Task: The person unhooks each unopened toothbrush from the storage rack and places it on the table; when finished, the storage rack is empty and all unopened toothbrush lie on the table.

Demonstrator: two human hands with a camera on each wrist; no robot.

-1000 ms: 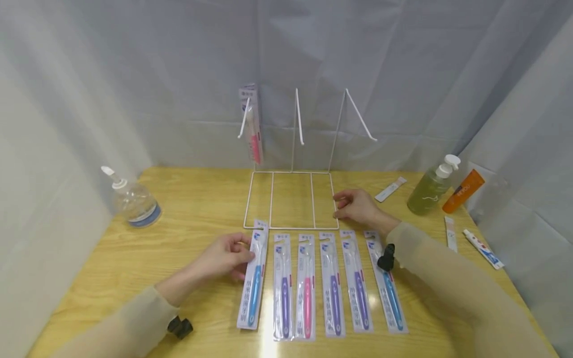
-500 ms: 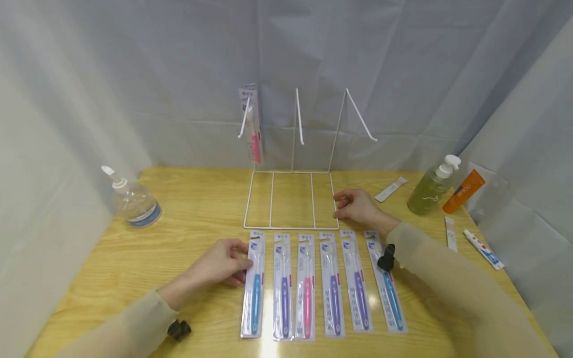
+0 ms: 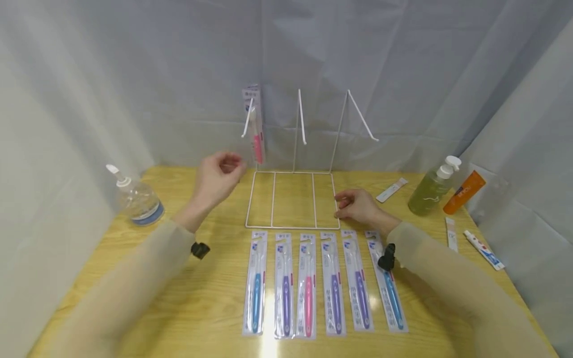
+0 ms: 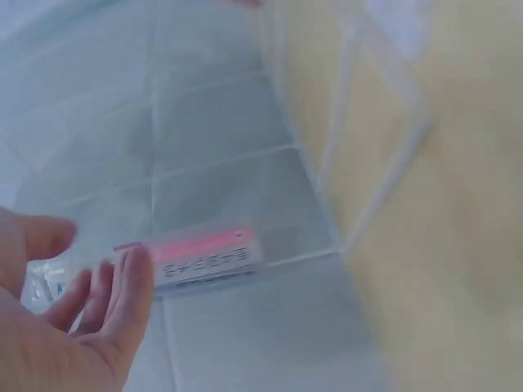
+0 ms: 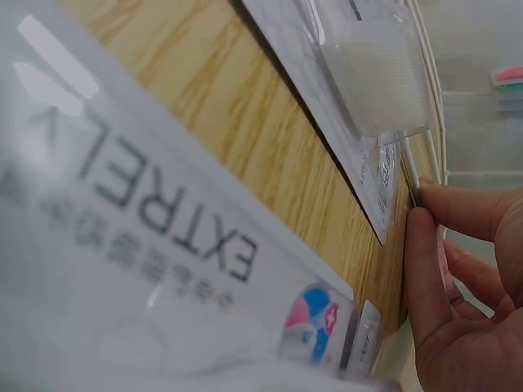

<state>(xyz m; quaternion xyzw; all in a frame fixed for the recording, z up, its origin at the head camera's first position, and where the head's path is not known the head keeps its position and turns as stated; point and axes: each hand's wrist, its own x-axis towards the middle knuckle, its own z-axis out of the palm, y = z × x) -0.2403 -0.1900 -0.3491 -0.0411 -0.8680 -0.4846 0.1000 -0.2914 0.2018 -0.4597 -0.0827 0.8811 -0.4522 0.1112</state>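
A white wire rack [image 3: 291, 227] stands at the table's back, with one pink toothbrush pack [image 3: 256, 130] hanging on its left hook. Several packaged toothbrushes lie in a row in front of it, from a blue one [image 3: 256, 291] on the left to another blue one [image 3: 388, 286] on the right. My left hand [image 3: 228, 166] is raised beside the hanging pack, fingers relaxed and holding nothing. The left wrist view shows that hand [image 4: 73, 327] just short of the pink pack [image 4: 204, 253]. My right hand [image 3: 342, 206] grips the rack's front right corner. In the right wrist view its thumb [image 5: 429, 269] presses the wire [image 5: 413, 175].
A clear pump bottle [image 3: 134, 199] stands at the left. At the right are a green pump bottle [image 3: 431, 186], an orange tube [image 3: 463, 191], a toothpaste tube [image 3: 483, 247] and two small sachets [image 3: 391, 189]. Grey curtains close in the table on three sides.
My left hand let go of the leftmost blue pack, which now lies flat in the row, and rose toward the hanging pink pack. The right hand stayed on the rack.
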